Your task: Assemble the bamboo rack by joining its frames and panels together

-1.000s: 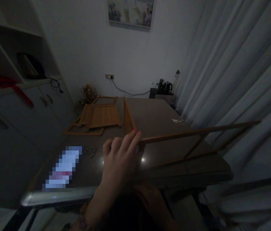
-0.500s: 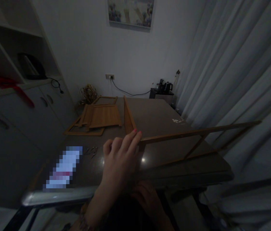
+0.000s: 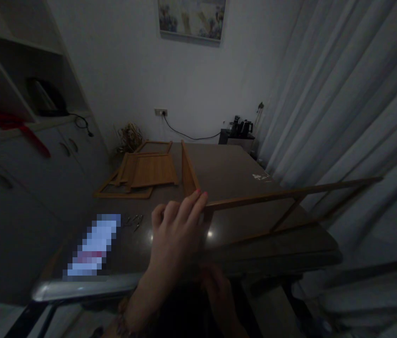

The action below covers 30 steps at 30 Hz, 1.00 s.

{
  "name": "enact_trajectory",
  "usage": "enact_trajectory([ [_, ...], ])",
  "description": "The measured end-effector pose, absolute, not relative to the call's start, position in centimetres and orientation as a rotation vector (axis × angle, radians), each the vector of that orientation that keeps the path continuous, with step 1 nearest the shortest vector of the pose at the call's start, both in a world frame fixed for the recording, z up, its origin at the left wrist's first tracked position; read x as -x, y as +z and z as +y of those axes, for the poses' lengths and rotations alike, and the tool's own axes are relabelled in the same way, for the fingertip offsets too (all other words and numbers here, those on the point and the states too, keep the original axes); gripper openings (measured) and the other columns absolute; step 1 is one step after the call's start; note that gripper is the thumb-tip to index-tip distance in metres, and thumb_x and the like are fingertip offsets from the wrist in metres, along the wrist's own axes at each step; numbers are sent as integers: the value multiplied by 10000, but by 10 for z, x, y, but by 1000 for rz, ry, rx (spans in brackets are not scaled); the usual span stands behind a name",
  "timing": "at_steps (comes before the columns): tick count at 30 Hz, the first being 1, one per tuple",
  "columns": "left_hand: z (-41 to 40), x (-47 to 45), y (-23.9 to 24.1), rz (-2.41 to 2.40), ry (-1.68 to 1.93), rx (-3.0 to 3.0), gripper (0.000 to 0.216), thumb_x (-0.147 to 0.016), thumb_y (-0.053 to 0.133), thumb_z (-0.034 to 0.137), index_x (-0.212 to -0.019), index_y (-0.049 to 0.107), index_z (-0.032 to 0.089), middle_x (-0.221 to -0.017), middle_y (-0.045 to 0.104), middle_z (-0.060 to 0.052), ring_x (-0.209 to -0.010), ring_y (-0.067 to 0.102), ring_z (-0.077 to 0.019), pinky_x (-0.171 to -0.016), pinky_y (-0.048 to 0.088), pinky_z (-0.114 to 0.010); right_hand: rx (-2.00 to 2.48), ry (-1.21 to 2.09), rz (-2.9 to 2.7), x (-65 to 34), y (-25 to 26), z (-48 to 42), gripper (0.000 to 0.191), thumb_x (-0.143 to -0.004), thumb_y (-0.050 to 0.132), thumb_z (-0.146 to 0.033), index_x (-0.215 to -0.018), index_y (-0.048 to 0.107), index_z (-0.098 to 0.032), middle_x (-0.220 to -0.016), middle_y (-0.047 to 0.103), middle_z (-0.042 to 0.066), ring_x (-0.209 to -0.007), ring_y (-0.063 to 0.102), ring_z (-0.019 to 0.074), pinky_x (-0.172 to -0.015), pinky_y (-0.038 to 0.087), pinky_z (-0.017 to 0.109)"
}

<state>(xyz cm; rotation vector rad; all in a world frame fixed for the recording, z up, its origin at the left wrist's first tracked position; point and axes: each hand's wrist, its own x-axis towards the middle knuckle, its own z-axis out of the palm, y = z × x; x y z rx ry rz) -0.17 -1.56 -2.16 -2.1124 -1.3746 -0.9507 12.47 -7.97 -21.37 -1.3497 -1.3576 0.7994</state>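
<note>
My left hand [image 3: 177, 230] is closed over the corner where an upright wooden panel [image 3: 187, 166] meets a long wooden frame [image 3: 261, 199]. The panel runs away from me, and the frame stands on edge toward the right. Low at the table's near edge, my right hand [image 3: 217, 286] is dark and slightly blurred, with its fingers curled together. Whatever they hold is too dim to make out. Several small metal pieces, apparently screws [image 3: 136, 221], lie left of my left hand.
Flat wooden panels [image 3: 154, 170] and an open frame [image 3: 124, 194] are stacked on the table's [image 3: 215, 162] left. A pixelated bright phone-like screen [image 3: 94, 246] lies at the near left. White scraps [image 3: 260, 177] lie at the right. Curtains [image 3: 342, 103] hang beside the frame's far end.
My right hand has shifted slightly right, its fingers drawn closer together. My left hand, the panel and the frame stay in place.
</note>
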Motion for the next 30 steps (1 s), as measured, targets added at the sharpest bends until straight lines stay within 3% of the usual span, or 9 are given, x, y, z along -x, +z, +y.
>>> enact_trajectory([
  [4,-16,2,-21,-1369,-924,2129,399,-885,574,341,-1273,535,255,-1246,652,5,-870,533,-223,-797,336,-426,1364,773,-1412,-128,-212,-79,331,-880,578,-505,-829,726,-213,-762,755,37,-690,715,190,-650,564,237],
  [10,-16,2,-22,-1381,-955,2131,398,-875,589,324,-1266,542,262,-1246,653,5,-881,541,-223,-810,343,-428,1329,500,-1668,-137,-220,-75,289,-967,474,-391,-1129,694,-296,-1022,743,39,-924,694,208,-849,545,325],
  [18,-15,3,-23,-1377,-948,2129,435,-859,612,322,-1282,529,266,-1247,652,-5,-878,543,-222,-813,339,-424,1503,96,-1809,-134,-222,-80,349,-951,493,-275,-1267,602,-376,-807,661,60,-763,615,243,-707,515,398],
  [24,-15,3,-23,-1387,-944,2126,426,-857,613,322,-1273,541,267,-1260,644,3,-888,541,-226,-822,339,-427,1449,297,-1795,-126,-215,-80,398,-945,436,-163,-1266,608,-324,-985,724,59,-915,641,259,-846,498,428],
  [30,-16,2,-24,-1396,-967,2135,447,-850,617,303,-1289,532,280,-1239,651,-23,-885,551,-228,-819,349,-429,1353,627,-1521,-117,-211,-80,209,-942,522,-294,-1048,702,-286,-997,736,30,-914,685,203,-816,534,294],
])
